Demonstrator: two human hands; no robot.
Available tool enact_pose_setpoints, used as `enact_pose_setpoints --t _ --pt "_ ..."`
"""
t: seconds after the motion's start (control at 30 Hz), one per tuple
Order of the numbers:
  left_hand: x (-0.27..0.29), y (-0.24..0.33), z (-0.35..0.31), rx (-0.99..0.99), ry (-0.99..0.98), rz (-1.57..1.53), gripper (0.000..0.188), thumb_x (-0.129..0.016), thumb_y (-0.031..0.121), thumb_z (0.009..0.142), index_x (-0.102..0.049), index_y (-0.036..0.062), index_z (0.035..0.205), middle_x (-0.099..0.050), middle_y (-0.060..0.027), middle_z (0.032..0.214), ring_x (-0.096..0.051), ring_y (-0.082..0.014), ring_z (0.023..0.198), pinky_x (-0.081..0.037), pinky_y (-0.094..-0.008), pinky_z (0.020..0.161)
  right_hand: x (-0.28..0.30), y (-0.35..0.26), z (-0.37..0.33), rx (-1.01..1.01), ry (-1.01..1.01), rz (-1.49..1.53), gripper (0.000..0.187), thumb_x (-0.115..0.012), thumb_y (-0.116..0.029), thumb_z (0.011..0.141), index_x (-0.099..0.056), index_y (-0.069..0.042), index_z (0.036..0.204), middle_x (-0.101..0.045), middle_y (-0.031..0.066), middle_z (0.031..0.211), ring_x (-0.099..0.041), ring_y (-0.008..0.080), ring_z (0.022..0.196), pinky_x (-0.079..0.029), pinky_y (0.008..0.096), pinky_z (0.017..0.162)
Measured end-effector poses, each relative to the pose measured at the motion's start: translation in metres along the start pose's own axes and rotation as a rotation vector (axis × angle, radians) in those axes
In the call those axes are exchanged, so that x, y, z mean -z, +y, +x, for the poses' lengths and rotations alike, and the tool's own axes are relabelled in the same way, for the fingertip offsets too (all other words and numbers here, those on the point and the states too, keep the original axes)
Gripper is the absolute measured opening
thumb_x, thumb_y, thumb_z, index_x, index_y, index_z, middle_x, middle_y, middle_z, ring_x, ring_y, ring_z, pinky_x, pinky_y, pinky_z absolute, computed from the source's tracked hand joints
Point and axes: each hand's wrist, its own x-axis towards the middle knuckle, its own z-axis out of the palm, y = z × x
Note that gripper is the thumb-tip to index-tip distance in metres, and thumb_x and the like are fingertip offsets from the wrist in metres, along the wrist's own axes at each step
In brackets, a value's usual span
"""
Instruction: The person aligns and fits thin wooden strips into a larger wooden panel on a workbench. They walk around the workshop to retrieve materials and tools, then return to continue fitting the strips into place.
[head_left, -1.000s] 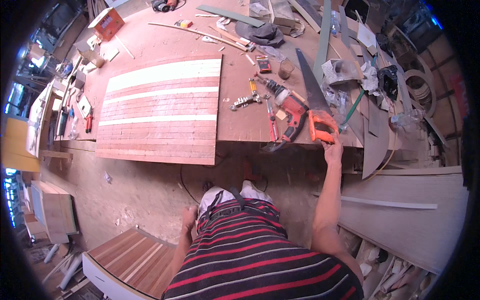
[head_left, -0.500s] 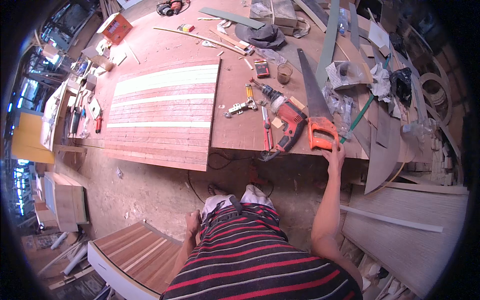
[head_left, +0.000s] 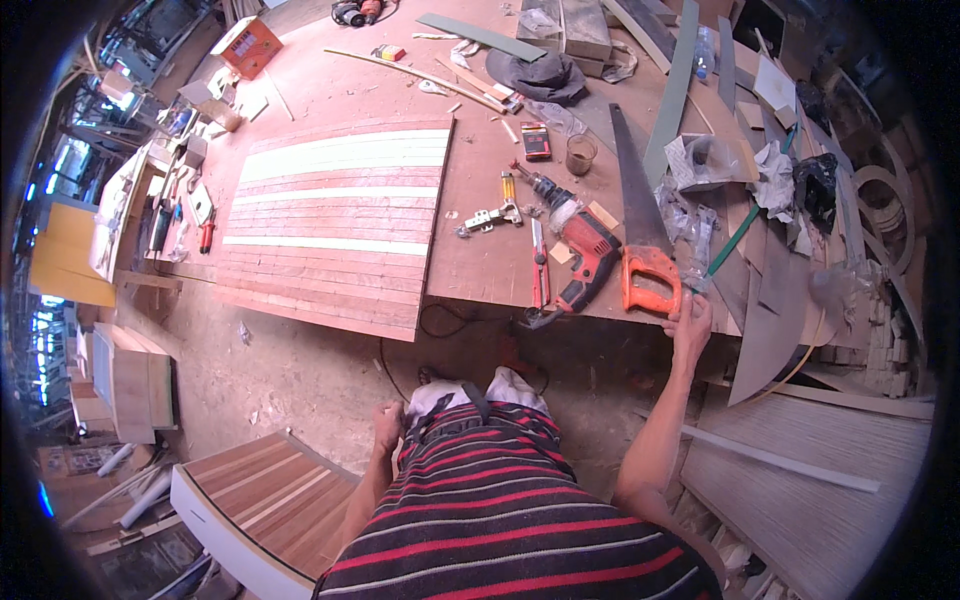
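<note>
Dusty floor (head_left: 300, 375), broad brown tabletop (head_left: 475, 268), slatted wooden furniture piece (head_left: 275, 490) at lower left, yellow panel (head_left: 72, 262) beyond, bluish-white light (head_left: 42, 370) at far left

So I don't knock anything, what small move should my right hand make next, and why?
I'd probably work your right hand into the orange saw handle before any lift: it's at the outer corner rather than inside, and the red drill lies close alongside, so a fuller grip should help.

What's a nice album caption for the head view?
Cluttered workbench: right-hand fingers at the handle end of an orange-handled handsaw, a red drill and a striped wooden panel to its left.
</note>
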Motion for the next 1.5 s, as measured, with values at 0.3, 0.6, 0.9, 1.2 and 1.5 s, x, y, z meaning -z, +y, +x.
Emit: enact_pose_setpoints --t 0.3,0.6,0.9,1.2,1.5 --pt "0.007 -0.003 0.002 0.045 -0.029 -0.013 0.035 -0.058 0.016 0.09 -0.053 0.0096 0.056 -0.048 0.0017 0.054 -0.043 -0.0091 0.046 -0.032 -0.0274 0.043 -0.006 0.004 -0.007 -0.007 -0.008 0.012 0.043 -0.061 -0.037 0.1 -0.052 -0.003 0.125 -0.066 0.0094 0.076 -0.066 0.0154 0.055 -0.051 0.0247 0.046" --pt "0.014 -0.01 -0.01 0.122 0.04 -0.031 0.037 -0.055 0.018 0.091 -0.051 0.0101 0.055 -0.047 -0.0005 0.051 -0.042 -0.0105 0.043 -0.03 -0.0279 0.042 -0.015 -0.009 0.102 0.385 0.127 -0.178 0.051 -0.071 -0.033 0.091 -0.056 -0.001 0.129 -0.071 0.0149 0.104 -0.07 0.0239 0.091 -0.052 0.0371 0.081" --pt "0.023 0.006 -0.052 0.057 0.007 0.121 0.036 -0.056 0.019 0.089 -0.053 0.0075 0.055 -0.048 -0.0016 0.05 -0.043 -0.0108 0.043 -0.032 -0.0272 0.043 -0.092 -0.076 0.238 0.461 0.071 -0.778 0.055 -0.071 -0.038 0.086 -0.055 -0.022 0.137 -0.069 0.0167 0.119 -0.064 0.038 0.113 -0.048 0.0521 0.096" --pt "0.039 -0.041 -0.073 0.124 0.15 0.043 0.039 -0.061 0.021 0.092 -0.052 0.0104 0.056 -0.046 0.0024 0.052 -0.041 -0.0073 0.045 -0.028 -0.0269 0.044 -0.035 -0.09 0.274 0.422 0.128 -1.012 0.037 -0.068 -0.033 0.09 -0.065 -0.019 0.124 -0.068 0.0157 0.119 -0.064 0.0377 0.112 -0.052 0.0511 0.09" --pt "0.032 -0.026 -0.07 0.061 0.162 0.096 0.041 -0.057 0.029 0.093 -0.047 0.0117 0.057 -0.044 0.001 0.052 -0.041 -0.0105 0.044 -0.029 -0.0282 0.044 -0.037 -0.045 0.203 0.614 0.252 -0.936 0.06 -0.073 -0.048 0.083 -0.058 -0.025 0.137 -0.046 0.0168 0.143 -0.041 0.0399 0.135 -0.046 0.0507 0.1"
